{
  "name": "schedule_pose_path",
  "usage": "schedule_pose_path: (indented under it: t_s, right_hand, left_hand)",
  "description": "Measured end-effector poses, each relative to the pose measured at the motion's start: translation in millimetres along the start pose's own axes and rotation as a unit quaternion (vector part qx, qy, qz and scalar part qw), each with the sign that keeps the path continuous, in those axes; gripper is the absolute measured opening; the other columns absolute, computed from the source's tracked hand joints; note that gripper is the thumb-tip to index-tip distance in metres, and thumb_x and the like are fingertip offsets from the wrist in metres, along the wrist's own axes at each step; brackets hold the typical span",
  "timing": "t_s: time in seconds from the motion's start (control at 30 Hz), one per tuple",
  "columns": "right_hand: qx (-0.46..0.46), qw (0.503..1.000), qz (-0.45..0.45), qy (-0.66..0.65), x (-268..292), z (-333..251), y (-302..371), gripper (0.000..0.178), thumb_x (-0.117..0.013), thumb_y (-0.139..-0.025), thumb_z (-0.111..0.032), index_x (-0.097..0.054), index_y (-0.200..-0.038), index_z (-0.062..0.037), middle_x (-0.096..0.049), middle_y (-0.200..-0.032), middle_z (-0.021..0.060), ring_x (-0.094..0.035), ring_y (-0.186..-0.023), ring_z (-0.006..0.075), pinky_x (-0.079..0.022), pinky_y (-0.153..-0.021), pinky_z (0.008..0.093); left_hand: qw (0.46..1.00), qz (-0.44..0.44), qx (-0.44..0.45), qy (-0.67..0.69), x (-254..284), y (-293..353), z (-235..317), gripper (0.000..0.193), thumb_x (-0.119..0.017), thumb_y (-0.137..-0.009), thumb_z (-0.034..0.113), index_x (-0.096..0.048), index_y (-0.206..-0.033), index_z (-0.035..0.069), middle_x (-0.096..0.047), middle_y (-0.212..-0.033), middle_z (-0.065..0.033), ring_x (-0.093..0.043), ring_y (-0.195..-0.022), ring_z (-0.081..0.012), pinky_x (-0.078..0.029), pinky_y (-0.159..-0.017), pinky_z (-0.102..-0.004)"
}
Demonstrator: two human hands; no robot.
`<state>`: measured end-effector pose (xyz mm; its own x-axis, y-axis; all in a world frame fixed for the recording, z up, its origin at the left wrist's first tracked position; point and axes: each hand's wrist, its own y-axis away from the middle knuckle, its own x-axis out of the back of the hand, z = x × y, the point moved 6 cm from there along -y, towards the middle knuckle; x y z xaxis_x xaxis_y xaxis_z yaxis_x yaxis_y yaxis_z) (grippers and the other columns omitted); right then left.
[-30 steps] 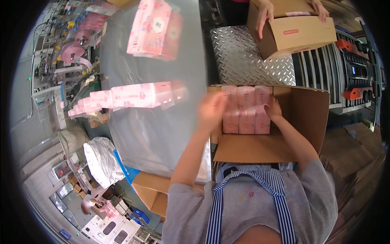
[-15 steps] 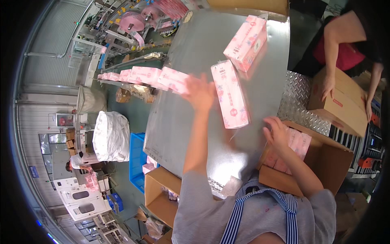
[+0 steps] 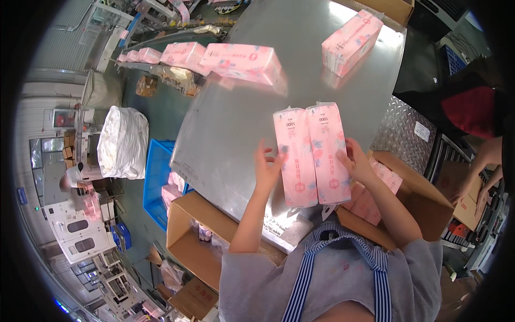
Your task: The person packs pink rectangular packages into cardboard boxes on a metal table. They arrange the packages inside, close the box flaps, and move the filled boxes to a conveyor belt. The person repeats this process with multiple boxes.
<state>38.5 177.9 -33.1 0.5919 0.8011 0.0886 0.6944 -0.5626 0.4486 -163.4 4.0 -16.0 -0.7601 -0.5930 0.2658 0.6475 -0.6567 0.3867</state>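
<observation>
From the head camera, the left hand (image 3: 266, 167) and the right hand (image 3: 355, 161) press inward on two pink tissue packs (image 3: 312, 154) held side by side just above the near edge of the steel worktop (image 3: 236, 123), fingers curled round the outer sides only. Since nothing but that squeeze joins the pair, I judge the slick wrappers could slide apart or one pack drop if the pressure eases. Right of them, an open carton (image 3: 424, 198) holds more pink packs. Further packs lie at the far left (image 3: 244, 60) and far right (image 3: 352, 42) of the shiny worktop. A blue crate (image 3: 158, 182) and a white sack (image 3: 124, 140) stand on the floor to the left.
</observation>
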Motion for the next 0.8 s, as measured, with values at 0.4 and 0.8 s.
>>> schedule_pose_path:
  t_s: [0.4, 0.8]
  right_hand:
    - [0.170, 0.977, -0.039, -0.119, 14, -45, 64, 0.102, -0.079, -0.071, -0.028, -0.015, -0.147, -0.0039, -0.022, -0.147, 0.0145, -0.027, -0.135, 0.0260, -0.026, -0.109, 0.0385]
    - [0.120, 0.933, 0.259, -0.217, 149, 86, 311, 0.109, -0.079, -0.071, -0.035, -0.007, -0.147, -0.0040, -0.031, -0.144, 0.0157, -0.034, -0.133, 0.0270, -0.033, -0.106, 0.0409]
  left_hand:
    - [0.981, -0.182, -0.073, 0.005, -28, 52, 36, 0.080, -0.076, -0.076, 0.027, -0.032, -0.136, 0.000, -0.050, -0.126, -0.0133, -0.049, -0.116, -0.0241, -0.042, -0.096, -0.0383]
    - [0.844, -0.526, -0.100, 0.001, -272, 162, 61, 0.102, -0.072, -0.080, 0.029, -0.001, -0.148, 0.003, -0.022, -0.150, -0.0126, -0.021, -0.137, -0.0222, -0.020, -0.111, -0.0367]
